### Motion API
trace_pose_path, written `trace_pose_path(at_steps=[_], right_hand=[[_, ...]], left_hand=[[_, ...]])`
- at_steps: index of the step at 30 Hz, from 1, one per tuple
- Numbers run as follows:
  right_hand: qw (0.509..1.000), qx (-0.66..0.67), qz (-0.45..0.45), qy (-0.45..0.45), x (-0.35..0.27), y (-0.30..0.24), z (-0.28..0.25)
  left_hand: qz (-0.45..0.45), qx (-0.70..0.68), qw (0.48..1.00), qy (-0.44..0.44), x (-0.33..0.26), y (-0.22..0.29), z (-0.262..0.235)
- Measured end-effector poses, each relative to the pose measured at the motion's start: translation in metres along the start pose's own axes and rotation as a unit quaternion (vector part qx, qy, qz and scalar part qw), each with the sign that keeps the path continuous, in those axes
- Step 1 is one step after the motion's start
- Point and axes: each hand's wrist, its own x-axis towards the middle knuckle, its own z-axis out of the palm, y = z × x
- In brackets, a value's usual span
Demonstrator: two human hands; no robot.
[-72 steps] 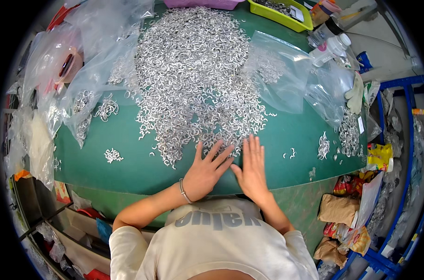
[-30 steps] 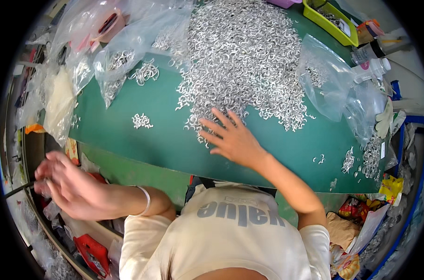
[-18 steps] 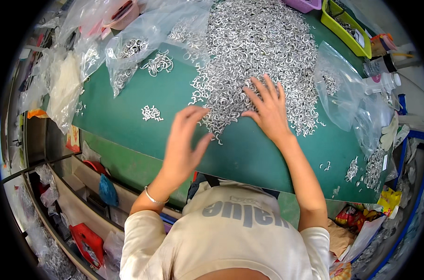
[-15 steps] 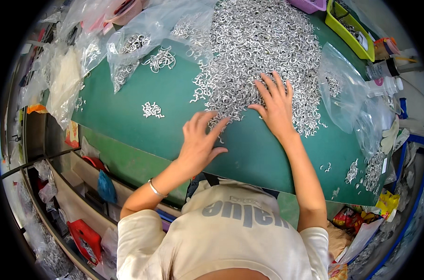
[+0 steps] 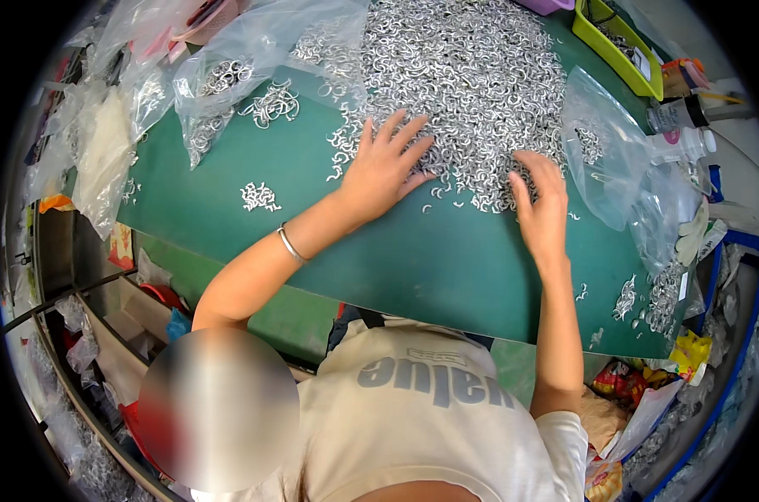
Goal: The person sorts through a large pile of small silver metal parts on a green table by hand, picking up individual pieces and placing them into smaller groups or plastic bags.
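Hooks (image 5: 463, 75) heaped – L hand (image 5: 385, 167), R hand (image 5: 540, 209) flat on near edge.

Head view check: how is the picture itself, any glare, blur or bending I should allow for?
Head view: even light, soft shadows under the left hand and right hand; the pile of metal clips glints without washing out; the clear bags carry glare; the green table edge bows with fisheye; corners black; one blurred patch lower left.

Green table (image 5: 446, 268) carried a big heap of silver rings (image 5: 463, 75), a small ring clump (image 5: 260, 197) near the left edge, clear bags (image 5: 245, 58) at left and right, yellow tray (image 5: 618, 46) far right.
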Motion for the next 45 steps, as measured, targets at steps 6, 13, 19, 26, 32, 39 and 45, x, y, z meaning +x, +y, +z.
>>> trace_pose_path(at_steps=[6,13,19,26,32,39,45], right_hand=[[0.993,-0.1,-0.041,-0.037,-0.03,-0.023,0.033],[0.984,-0.045,-0.076,-0.156,-0.063,-0.034,0.007],[0.994,0.041,-0.058,-0.087,-0.066,-0.006,-0.019],[0.982,0.014,-0.086,-0.165,-0.067,-0.029,-0.003],[0.997,-0.056,-0.034,-0.051,-0.079,-0.011,-0.015],[0.999,-0.019,0.006,-0.046,-0.077,-0.032,-0.006],[0.996,0.038,0.014,-0.086,-0.097,-0.032,-0.018]], left_hand=[[-0.066,-0.044,0.996,0.028,0.023,0.014,0.01],[0.013,-0.149,0.988,-0.031,-0.002,0.054,-0.01],[0.09,-0.088,0.979,-0.158,-0.036,0.079,-0.025],[0.0,-0.172,0.979,-0.108,-0.041,0.086,-0.024],[0.008,-0.092,0.985,-0.145,-0.055,0.084,-0.025],[0.069,-0.08,0.98,-0.166,-0.051,0.101,-0.021],[-0.024,-0.146,0.981,-0.126,-0.06,0.093,-0.03]])
